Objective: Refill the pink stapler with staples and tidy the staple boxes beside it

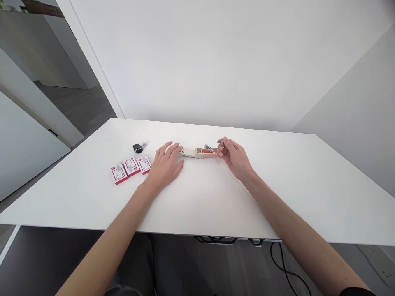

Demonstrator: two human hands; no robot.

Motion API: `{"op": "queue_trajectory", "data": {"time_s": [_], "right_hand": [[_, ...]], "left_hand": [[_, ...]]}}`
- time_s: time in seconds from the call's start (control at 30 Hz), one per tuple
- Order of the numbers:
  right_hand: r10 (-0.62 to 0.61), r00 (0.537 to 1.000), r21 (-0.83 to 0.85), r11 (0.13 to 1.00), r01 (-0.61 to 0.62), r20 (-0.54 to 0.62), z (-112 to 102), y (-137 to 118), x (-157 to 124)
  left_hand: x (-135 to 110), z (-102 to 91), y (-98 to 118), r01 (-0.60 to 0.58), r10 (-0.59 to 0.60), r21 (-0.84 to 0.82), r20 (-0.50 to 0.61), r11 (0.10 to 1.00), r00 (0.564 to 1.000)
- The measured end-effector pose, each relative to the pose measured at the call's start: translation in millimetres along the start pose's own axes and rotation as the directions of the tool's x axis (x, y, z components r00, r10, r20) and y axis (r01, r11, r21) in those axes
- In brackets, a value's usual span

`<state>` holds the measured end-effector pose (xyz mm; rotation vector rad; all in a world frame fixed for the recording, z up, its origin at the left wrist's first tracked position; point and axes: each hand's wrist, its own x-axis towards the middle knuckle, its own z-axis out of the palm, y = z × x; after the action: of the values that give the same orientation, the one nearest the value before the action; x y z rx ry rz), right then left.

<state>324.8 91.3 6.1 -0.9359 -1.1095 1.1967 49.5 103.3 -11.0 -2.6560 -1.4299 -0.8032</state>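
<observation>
- Head view, middle: a cream-and-pink stapler (189,152) lies opened out on the white worktop (197,201), its cream length reaching toward nine o'clock and its pink length toward three.
- Head view, on the stapler: a silver metal part (208,148) slants over the pink length, its raised end pointing toward ten o'clock.
- Head view, nine o'clock of the stapler: the left hand (165,166) is palm down with fingers spread, fingertips at the cream end; its grip is loose, not closed around anything.
- Head view, three o'clock of the stapler: the right hand (236,158) has its grip closed, thumb and fingers pinching a small grey piece (222,143) just above the pink end. The fingers partly hide that piece, so its full shape cannot be told.
- Head view, at nine o'clock beyond the left hand: three red-and-white boxes (131,165) lie side by side in a slanting row, each with a grey patch on top.
- Head view, twelve o'clock of those boxes: a small black-and-silver tool (138,149) lies near them.
- Head view, five o'clock: a black cable (285,269) loops below the worktop's near edge.
- Head view, twelve o'clock: a plain white wall (197,61) rises behind the worktop.
</observation>
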Motion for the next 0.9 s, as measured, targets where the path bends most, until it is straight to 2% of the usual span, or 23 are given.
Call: {"op": "queue_trajectory", "data": {"time_s": [0.33,0.47,0.6,0.67,0.73,0.8,0.9], "right_hand": [[0.014,1.000,0.088,0.996,-0.014,0.009,-0.4,-1.0,0.6],[-0.035,0.999,0.015,0.999,0.035,-0.002,-1.0,-0.3,1.0],[-0.151,0.988,-0.168,0.975,0.142,-0.038,2.2,-1.9,-3.1],[-0.238,0.969,-0.308,0.929,0.207,-0.065,3.6,-2.1,-5.5],[-0.341,0.937,-0.465,0.844,0.269,-0.077,3.5,-1.4,-6.9],[-0.449,0.892,-0.597,0.728,0.337,-0.043,1.5,-0.5,-6.5],[-0.557,0.830,-0.695,0.588,0.414,0.023,-4.3,0.7,-3.2]], "left_hand": [[0.1,1.4,-2.2,0.021,-0.021,0.005,0.090,1.000,0.996],[0.0,1.1,-1.9,0.035,-0.033,-0.015,0.130,0.999,0.991],[-1.7,1.1,-2.1,0.048,-0.039,-0.051,0.155,0.998,0.987],[-2.8,1.1,-2.4,0.040,-0.028,-0.072,0.164,0.997,0.986],[-3.4,0.9,-2.5,0.025,-0.007,-0.099,0.174,0.995,0.985],[-3.2,0.5,-2.4,0.017,0.006,-0.126,0.184,0.992,0.983],[-2.1,0.0,-2.5,0.023,0.009,-0.161,0.200,0.987,0.980]]}}
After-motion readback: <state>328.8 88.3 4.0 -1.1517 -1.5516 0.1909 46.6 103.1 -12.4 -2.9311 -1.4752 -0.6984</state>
